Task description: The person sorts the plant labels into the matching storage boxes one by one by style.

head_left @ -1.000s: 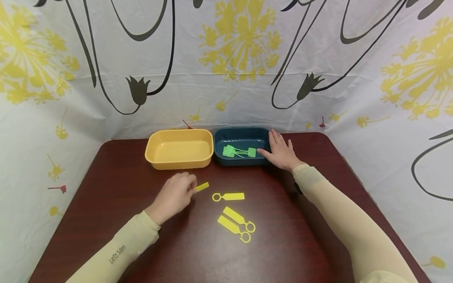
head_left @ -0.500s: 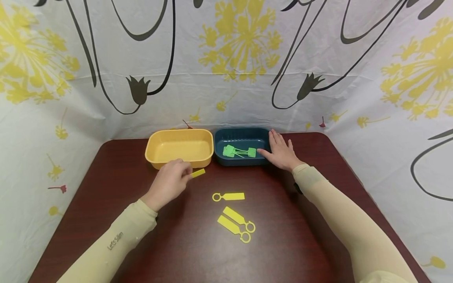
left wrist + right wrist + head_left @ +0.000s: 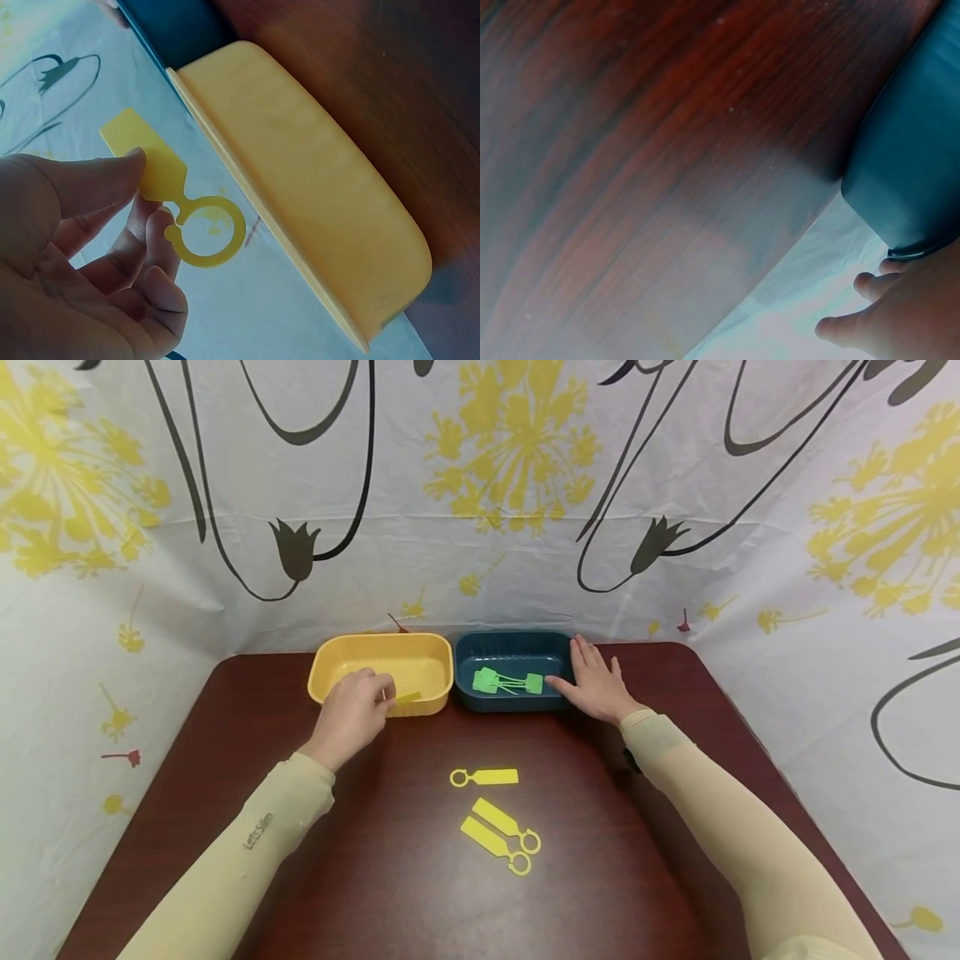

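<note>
My left hand (image 3: 354,710) pinches a yellow ring tag (image 3: 159,169) between thumb and fingers, at the front rim of the yellow bin (image 3: 330,670). In the left wrist view the tag's flat blade sits under the thumb, and its open ring hangs free beside the bin wall. My right hand (image 3: 600,683) rests with spread, straight fingers on the right rim of the dark blue bin (image 3: 513,700). Inside that bin lie several green tags (image 3: 486,680) with thin stems. In the right wrist view the fingers reach the blue bin's rim.
On the dark wooden table (image 3: 600,877), one yellow ring tag (image 3: 495,777) lies sideways, and two more yellow ring tags (image 3: 486,837) lie slanted side by side nearer the front. The bins stand side by side at the back edge, before a patterned curtain (image 3: 420,560).
My left hand has carried the yellow ring tag away from the table's middle, back and up to the yellow bin's front rim. My right hand has stayed on the blue bin.
</note>
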{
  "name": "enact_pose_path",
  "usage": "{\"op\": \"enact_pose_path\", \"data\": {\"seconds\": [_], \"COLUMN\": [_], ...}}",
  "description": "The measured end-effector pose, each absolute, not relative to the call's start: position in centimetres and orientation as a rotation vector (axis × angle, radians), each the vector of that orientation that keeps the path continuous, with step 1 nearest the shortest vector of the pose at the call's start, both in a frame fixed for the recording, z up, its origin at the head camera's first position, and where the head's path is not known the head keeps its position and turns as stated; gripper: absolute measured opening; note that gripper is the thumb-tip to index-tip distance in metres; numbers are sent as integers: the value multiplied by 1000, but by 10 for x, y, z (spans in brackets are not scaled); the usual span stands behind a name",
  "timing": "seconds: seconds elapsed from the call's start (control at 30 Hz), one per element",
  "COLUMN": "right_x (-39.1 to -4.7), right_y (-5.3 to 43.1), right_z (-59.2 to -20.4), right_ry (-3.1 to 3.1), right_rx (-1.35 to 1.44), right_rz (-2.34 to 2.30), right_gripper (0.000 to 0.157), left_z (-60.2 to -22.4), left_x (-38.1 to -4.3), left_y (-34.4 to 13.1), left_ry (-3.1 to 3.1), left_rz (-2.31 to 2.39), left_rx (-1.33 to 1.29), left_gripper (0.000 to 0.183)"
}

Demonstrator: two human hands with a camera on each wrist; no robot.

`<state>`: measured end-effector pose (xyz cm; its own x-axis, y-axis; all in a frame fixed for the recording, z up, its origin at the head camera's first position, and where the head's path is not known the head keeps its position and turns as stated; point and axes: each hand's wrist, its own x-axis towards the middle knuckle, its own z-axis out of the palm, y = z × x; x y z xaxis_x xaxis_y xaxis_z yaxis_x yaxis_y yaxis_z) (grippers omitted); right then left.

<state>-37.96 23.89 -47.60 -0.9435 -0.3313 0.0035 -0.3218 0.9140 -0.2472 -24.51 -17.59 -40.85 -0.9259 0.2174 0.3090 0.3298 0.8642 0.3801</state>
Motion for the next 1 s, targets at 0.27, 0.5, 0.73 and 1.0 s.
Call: {"op": "enact_pose_path", "data": {"seconds": [0.27, 0.5, 0.73, 1.0], "right_x": [-380, -380, -381, -380], "right_y": [238, 237, 237, 238], "right_z": [-477, -477, -477, -475], "right_ry": [3037, 3028, 3026, 3035], "right_rx": [-522, -531, -528, -530], "right_rz": [-380, -401, -394, -394], "right_gripper": [107, 106, 107, 106], "left_z": [-407, -410, -419, -425], "left_x": [-267, -284, -298, -314], "left_y": [-182, -188, -194, -194], "left_ry": [-2800, -2825, -2861, -2891], "left_rz": [-582, -548, -527, -434], "left_rx": [-386, -372, -370, -372], "left_gripper": [6, 4, 4, 18]}}
